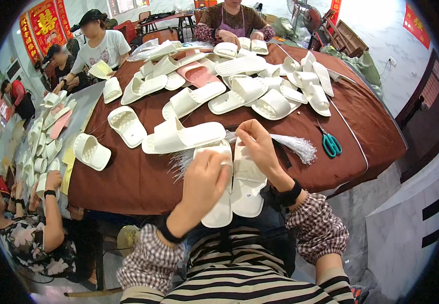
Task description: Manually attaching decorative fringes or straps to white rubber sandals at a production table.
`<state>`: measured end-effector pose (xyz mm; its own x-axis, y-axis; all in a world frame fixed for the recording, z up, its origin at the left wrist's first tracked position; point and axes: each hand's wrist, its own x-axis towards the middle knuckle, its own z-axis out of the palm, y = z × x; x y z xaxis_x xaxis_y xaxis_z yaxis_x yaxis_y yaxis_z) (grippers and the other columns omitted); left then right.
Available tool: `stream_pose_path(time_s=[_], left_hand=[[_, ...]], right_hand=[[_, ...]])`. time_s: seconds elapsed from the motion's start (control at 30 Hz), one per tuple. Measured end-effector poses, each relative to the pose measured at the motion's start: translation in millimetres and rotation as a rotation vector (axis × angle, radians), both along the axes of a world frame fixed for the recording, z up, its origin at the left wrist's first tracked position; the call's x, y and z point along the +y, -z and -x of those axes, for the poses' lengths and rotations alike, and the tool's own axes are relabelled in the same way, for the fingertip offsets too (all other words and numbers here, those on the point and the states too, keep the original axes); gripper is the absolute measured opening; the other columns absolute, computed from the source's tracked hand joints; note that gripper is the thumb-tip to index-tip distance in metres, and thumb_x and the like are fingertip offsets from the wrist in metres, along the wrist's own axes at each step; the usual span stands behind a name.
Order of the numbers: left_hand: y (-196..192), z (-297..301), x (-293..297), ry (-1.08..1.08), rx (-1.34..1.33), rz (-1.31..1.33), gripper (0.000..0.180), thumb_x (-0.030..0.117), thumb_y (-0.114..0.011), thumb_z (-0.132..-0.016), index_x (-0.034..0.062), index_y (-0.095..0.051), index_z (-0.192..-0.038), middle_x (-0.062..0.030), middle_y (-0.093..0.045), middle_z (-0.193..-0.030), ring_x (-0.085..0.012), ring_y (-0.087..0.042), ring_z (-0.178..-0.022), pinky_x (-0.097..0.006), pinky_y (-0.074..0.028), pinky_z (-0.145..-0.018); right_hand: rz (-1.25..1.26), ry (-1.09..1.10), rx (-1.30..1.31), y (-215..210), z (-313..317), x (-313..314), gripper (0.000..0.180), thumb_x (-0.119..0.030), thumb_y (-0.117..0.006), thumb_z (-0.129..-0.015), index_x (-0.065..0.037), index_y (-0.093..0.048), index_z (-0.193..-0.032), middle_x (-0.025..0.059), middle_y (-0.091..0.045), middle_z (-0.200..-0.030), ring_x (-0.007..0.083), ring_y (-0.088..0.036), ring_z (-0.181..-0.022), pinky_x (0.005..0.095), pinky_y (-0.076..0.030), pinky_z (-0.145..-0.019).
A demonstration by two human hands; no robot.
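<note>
Left hand (203,183) clamped on white slipper pair (234,187) at surface (143,182) edge, steadying it; right hand (256,143) pinched at slipper top, near white tie bundle (293,144). Scissors (331,144) within reach.

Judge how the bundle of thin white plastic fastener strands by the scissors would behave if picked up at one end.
The bundle of thin white plastic fastener strands would probably droop and splay: its loose ends already fan out on the brown tablecloth. It looks very light, being fine filaments. It seems unlikely to roll, lying flat beside the teal-handled scissors.
</note>
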<state>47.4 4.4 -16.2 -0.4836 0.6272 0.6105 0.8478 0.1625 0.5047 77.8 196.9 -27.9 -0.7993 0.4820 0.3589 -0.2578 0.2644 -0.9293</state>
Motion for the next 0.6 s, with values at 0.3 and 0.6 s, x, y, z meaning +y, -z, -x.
stream_pose_path(time_s=[0.3, 0.6], left_hand=[[30.6, -58.2, -7.6, -0.026, 0.134, 0.202, 0.047, 0.017, -0.071, -0.080, 0.0096, -0.060, -0.125, -0.0265, -0.052, -0.121, -0.0422, -0.050, -0.105, -0.048, -0.042, -0.092], [22.2, -72.9, -26.1, 0.003, 0.070, 0.078, 0.063, 0.015, -0.070, -0.081, -0.0058, -0.046, -0.136, -0.0317, -0.037, -0.142, -0.0531, -0.036, -0.130, -0.060, -0.029, -0.107]], right_hand=[[-0.501, -0.050, 0.174, -63.8, -47.1, -42.1, 0.011, 0.003, -0.065, -0.084, 0.001, -0.059, -0.093, 0.0095, -0.062, -0.086, 0.0186, -0.061, -0.079, 0.0297, -0.049, -0.069], [-0.531, -0.279, 0.415, -119.0, -84.7, -68.8, 0.016, 0.005, -0.068, -0.079, 0.002, -0.061, -0.093, 0.0126, -0.063, -0.088, 0.0234, -0.063, -0.078, 0.0312, -0.050, -0.069]])
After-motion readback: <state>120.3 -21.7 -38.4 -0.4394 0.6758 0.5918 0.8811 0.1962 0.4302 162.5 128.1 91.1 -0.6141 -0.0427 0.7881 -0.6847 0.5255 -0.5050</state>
